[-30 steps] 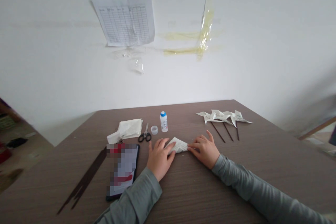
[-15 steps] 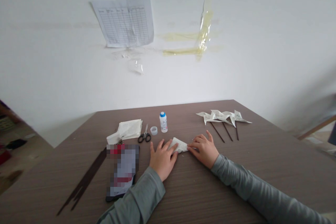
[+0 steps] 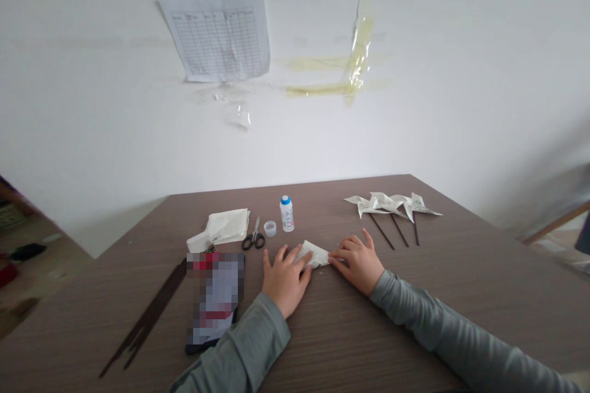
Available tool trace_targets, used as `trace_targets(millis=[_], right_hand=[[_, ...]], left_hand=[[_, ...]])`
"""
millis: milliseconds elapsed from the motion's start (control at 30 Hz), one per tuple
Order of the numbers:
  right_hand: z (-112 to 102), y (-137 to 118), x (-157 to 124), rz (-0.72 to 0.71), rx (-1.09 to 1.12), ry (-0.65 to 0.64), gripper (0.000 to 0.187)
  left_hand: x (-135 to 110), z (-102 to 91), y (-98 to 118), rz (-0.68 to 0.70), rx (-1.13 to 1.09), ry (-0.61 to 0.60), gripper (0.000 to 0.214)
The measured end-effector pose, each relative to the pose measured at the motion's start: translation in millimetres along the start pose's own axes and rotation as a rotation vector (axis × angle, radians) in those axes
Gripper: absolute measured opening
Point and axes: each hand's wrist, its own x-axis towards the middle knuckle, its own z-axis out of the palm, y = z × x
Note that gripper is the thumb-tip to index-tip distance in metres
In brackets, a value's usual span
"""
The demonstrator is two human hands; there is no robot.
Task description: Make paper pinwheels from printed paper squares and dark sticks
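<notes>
A small folded piece of printed paper (image 3: 315, 254) lies on the table between my hands. My left hand (image 3: 284, 282) rests on its left part, fingers spread and pressing it down. At the paper's right corner, my right hand (image 3: 359, 263) pinches the tip between thumb and fingers. Just beyond the paper stand a white glue bottle (image 3: 287, 216) with a blue cap and a small translucent cap or ring (image 3: 270, 229). Black-handled scissors (image 3: 254, 237) lie to the left of these.
Three paper pinwheels (image 3: 391, 206) on dark sticks lie at the back right of the table (image 3: 442, 264). On the left are stacked paper sheets (image 3: 228, 226), several dark sticks (image 3: 147, 316) and a phone-like device (image 3: 216, 301) with a blurred screen. A wall (image 3: 304, 147) rises behind.
</notes>
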Motion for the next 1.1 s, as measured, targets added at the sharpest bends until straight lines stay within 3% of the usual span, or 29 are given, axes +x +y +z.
trace_targets(millis=[367,767,933,1100], right_hand=[[3,-3,-1,0.007,-0.012,-0.001,0.021],[3,-5,-1,0.01,-0.025,0.006,0.019],[2,-5,-1,0.006,-0.027,-0.004,0.021],[-4,-20,5,0.124,-0.042,-0.09,0.02]], left_hand=[[8,-8.9,6,0.001,-0.084,-0.065,0.043],[11,-7.0,5,0.004,-0.097,-0.018,0.039],[19,-16.5,10,-0.036,-0.09,-0.122,0.044],[21,-19.5,12,-0.056,-0.106,-0.157,0.046]])
